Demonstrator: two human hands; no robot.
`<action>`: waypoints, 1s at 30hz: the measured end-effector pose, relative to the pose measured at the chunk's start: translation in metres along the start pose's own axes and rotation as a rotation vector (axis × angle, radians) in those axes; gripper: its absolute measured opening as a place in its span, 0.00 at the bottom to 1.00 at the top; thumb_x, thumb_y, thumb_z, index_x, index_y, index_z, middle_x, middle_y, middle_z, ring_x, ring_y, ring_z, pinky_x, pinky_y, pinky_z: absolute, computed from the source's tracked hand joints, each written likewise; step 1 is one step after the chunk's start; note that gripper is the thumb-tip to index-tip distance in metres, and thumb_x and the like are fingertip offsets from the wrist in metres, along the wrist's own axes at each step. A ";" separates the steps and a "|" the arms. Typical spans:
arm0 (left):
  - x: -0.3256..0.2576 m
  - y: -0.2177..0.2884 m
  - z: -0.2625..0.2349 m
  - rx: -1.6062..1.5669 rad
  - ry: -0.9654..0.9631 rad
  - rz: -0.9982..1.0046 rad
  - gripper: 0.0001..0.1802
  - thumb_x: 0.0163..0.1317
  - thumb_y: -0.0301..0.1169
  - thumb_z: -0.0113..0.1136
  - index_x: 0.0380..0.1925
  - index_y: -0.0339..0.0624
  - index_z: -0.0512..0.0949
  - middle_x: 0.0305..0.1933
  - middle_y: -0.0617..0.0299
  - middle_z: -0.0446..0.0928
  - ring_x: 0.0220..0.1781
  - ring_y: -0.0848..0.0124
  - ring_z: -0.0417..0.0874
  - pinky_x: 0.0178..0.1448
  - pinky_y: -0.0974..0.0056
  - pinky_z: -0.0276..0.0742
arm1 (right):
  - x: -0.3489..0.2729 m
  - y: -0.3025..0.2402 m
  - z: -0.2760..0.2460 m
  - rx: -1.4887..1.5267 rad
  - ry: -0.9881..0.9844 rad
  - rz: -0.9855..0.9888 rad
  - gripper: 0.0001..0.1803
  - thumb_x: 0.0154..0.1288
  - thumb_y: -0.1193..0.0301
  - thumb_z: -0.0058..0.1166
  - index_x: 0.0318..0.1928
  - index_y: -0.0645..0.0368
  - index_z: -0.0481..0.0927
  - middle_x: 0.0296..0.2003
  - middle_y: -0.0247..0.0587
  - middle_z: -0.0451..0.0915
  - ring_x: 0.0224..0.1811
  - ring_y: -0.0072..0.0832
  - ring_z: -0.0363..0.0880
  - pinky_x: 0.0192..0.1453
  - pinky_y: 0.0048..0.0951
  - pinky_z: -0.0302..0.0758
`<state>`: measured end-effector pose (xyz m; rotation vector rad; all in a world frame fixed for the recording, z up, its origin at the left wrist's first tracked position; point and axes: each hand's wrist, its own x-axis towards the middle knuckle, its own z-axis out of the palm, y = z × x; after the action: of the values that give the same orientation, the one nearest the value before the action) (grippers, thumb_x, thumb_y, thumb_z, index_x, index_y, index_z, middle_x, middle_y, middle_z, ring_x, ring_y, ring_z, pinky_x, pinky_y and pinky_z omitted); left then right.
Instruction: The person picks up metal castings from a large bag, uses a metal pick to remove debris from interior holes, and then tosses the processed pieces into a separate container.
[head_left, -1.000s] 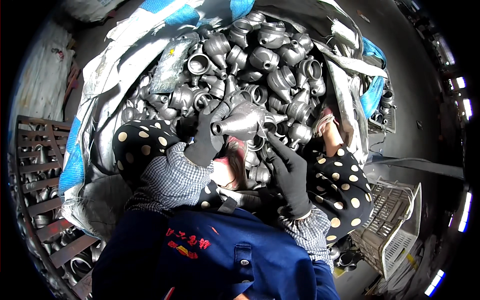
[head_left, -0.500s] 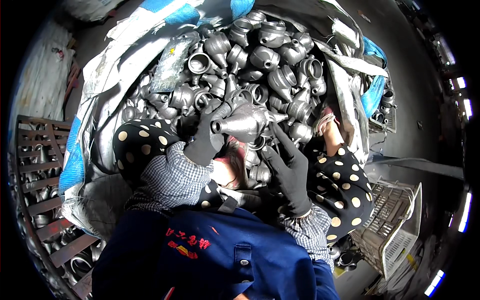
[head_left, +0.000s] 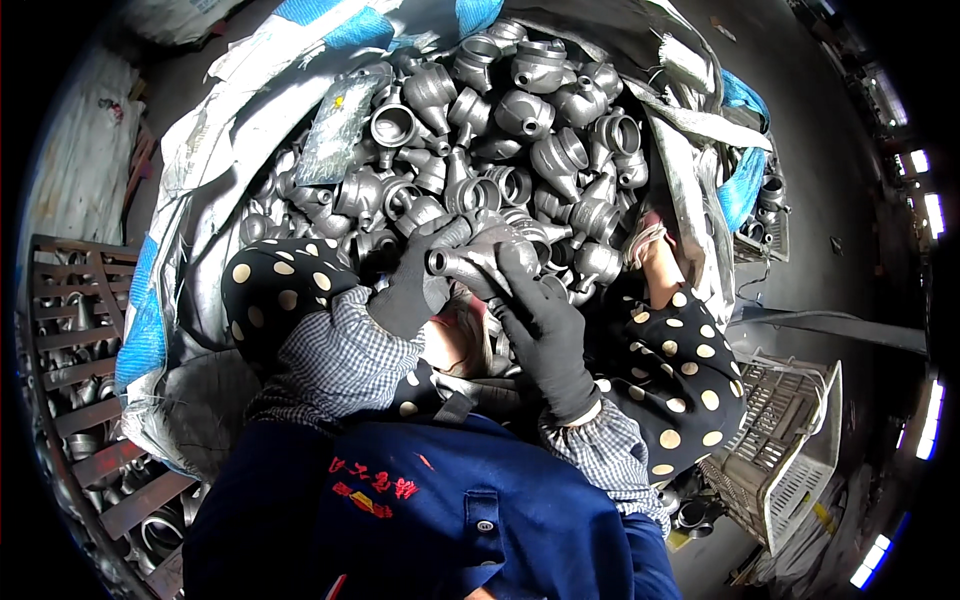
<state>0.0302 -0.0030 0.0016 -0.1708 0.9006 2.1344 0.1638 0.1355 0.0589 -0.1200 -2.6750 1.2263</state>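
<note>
Both my hands, in dark grey gloves, are on one grey metal casting (head_left: 475, 268), a rounded body tapering to a hollow spout that points left. My left hand (head_left: 413, 280) grips it around its far left side, the fingers partly hidden behind it. My right hand (head_left: 540, 318) lies against its right side, with fingers bent over the body. Beneath and beyond the hands is a heap of similar metal castings (head_left: 527, 115), some with wide threaded-looking mouths turned up. A flat grey plate (head_left: 338, 132) with a small yellow mark lies on the heap at the left.
A large white woven sack (head_left: 190, 215) with blue bands surrounds the heap and my legs. To the left stands a rusty slatted metal crate (head_left: 85, 365) holding more castings. A pale plastic basket (head_left: 785, 440) is tilted at the right; another basket (head_left: 772, 240) with castings stands farther back.
My right hand has moved left and closed in on the casting. The casting has turned slightly, while my left hand stays on it.
</note>
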 end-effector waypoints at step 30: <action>0.009 -0.007 -0.002 0.102 -0.074 0.107 0.06 0.70 0.30 0.53 0.42 0.41 0.71 0.43 0.59 0.78 0.45 0.72 0.82 0.47 0.66 0.82 | -0.007 -0.010 0.023 0.211 0.067 -0.100 0.34 0.61 0.72 0.60 0.68 0.50 0.67 0.35 0.48 0.82 0.33 0.42 0.82 0.37 0.35 0.77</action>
<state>0.0289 0.0041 -0.0066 0.0077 0.9915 2.1716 0.1654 0.1114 0.0507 0.0034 -2.4449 1.4354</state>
